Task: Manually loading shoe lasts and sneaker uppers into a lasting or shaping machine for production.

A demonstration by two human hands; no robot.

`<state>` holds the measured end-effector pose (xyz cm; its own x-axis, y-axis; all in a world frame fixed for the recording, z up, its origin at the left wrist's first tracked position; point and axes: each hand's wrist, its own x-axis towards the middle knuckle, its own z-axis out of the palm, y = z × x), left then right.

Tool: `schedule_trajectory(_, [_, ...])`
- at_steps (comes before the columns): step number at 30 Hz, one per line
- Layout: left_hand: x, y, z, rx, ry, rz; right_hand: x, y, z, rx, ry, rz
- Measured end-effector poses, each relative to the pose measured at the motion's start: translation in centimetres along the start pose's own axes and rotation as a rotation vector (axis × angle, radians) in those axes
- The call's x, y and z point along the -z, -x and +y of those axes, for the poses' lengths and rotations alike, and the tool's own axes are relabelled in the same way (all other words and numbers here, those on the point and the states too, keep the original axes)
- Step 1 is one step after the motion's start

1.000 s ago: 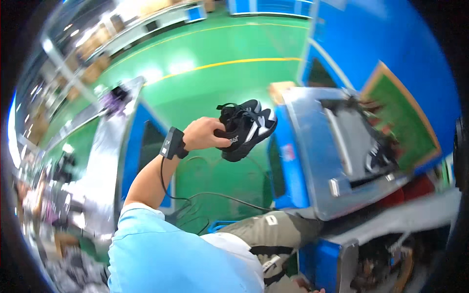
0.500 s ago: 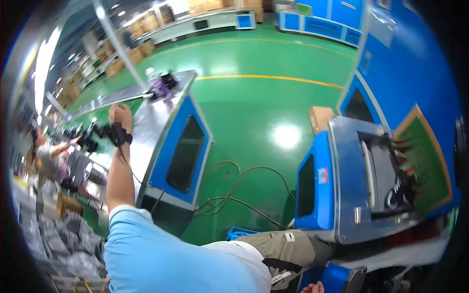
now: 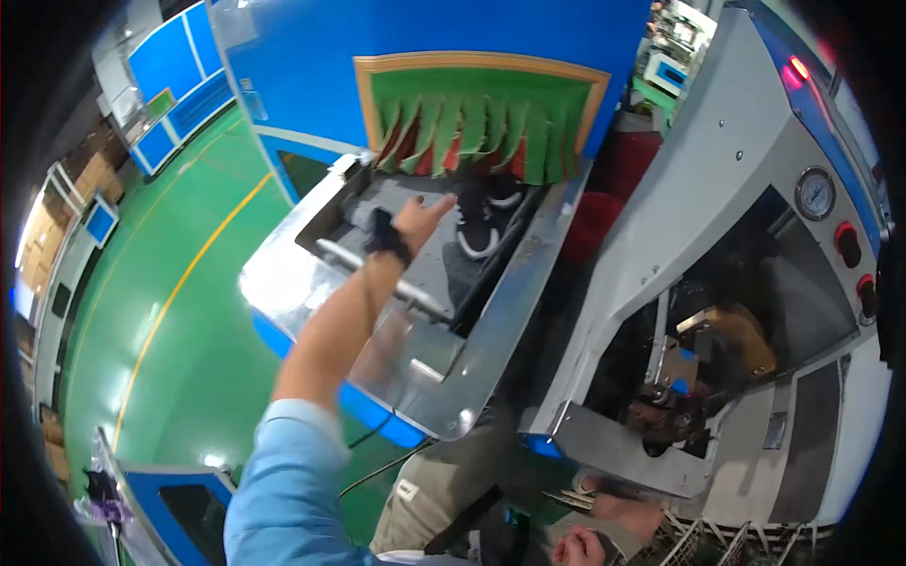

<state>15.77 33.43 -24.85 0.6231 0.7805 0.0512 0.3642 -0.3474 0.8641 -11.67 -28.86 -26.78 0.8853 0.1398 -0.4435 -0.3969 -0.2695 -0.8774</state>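
Note:
My left hand (image 3: 426, 220), with a black strap and cable at the wrist, reaches over the conveyor belt (image 3: 429, 269) of a blue machine. Its fingers are stretched out and look empty. Just beyond the fingertips lies a black shoe (image 3: 477, 231) with a white sole edge, its toe toward me. Behind it, a second dark shoe (image 3: 505, 195) sits partly under the green strip curtain (image 3: 472, 123). Low in the picture, my right hand (image 3: 578, 547) has its fingers curled in; whatever they may hold is hidden.
A metal frame (image 3: 528, 311) borders the belt. At the right stands a grey and blue machine (image 3: 679, 226) with a pressure gauge (image 3: 814, 193), red knobs and a lit red lamp. Wire racks (image 3: 746, 547) sit below it. A blue-sided table (image 3: 179, 509) is at the lower left.
My view has swung right, from the metal table to the belt machine. My left hand has gone from above that table to beside the shoe. My right hand still shows at the lower edge.

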Motion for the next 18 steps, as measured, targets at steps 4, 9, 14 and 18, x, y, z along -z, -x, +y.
schedule_trajectory(4, [-12.7, 1.6, 3.7, -0.104, -0.134, 0.406, 2.6, 2.2, 2.5, -0.089, 0.062, 0.143])
schedule_trajectory(9, [-5.3, 3.6, 5.1, -0.032, -0.037, -0.032, 0.3, 2.7, -1.2, -0.324, -0.231, 0.160])
schedule_trajectory(14, [6.6, 13.8, 3.6, -0.176, 0.422, -0.109, -0.7, -0.8, -1.3, -0.024, 0.086, -0.109])
schedule_trajectory(18, [9.5, 26.1, 4.5, -0.265, 0.643, -0.220, -3.9, -1.0, -7.9, 0.267, -0.033, -0.208])
